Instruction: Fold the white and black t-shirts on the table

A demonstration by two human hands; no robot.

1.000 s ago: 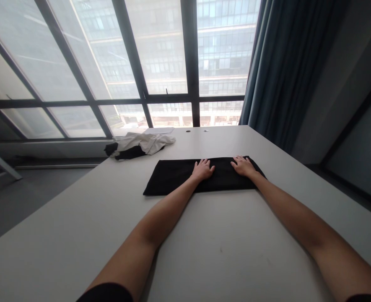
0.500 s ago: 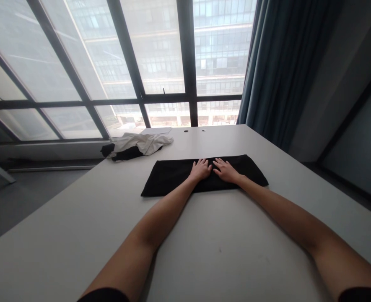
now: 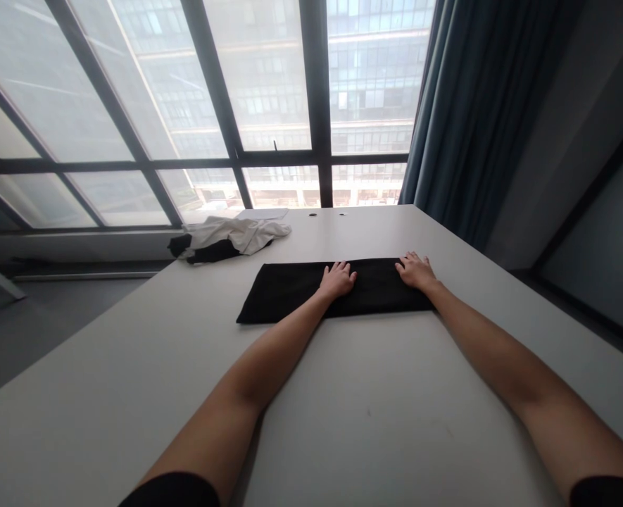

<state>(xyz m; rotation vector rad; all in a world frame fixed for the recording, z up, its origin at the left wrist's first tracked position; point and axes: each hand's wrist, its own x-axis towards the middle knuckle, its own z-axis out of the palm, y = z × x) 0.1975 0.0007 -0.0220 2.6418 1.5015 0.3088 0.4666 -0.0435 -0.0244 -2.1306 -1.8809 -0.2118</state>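
A black folded cloth (image 3: 284, 292) lies flat on the white table, a long strip running left to right; its exact kind I cannot make out. My left hand (image 3: 338, 280) rests palm down near its middle, fingers spread. Toward the cloth's right end, my right hand (image 3: 415, 272) lies on top with its fingers apart. Neither hand grasps the fabric. The right forearm and hand cover part of the cloth's right end.
A crumpled heap of white and black cloth (image 3: 231, 238) sits at the table's far left edge. The white table (image 3: 353, 394) reaches toward large windows (image 3: 269, 84). A dark blue curtain (image 3: 459, 127) hangs behind the table on the right.
My right hand has slid to the right along the black cloth, away from the left hand. The left hand stays in the same place on it.
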